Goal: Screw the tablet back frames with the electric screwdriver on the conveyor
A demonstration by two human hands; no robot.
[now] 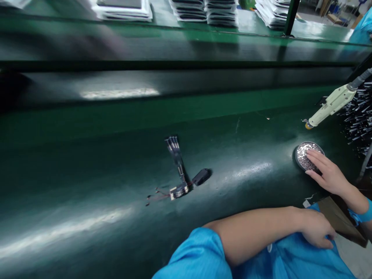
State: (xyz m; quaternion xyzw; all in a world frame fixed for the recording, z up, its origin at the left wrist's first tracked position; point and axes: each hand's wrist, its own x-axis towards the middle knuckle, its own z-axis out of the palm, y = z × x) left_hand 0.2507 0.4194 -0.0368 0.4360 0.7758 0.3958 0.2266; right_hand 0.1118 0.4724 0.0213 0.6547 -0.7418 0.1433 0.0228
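My right hand (329,174) reaches over a round dish (297,157) of small silvery metal pieces, perhaps screws. Its fingers are stretched out and their tips touch the pieces. My left hand (318,228) is held low near my body, fingers curled in. Whatever it may hold is hidden. Away to the left on the green mat lies a small circuit board (179,191) with thin wires. A flat black ribbon of cables (176,153) runs up from it, and a small black oval part (202,177) is wired at its right.
A pale electric screwdriver (331,104) hangs above the dish. Many thin black strips (360,120) are bunched at the right edge. Stacks of white-edged packets (206,11) line the raised shelf behind. A brown flap (340,219) is beside my lap.
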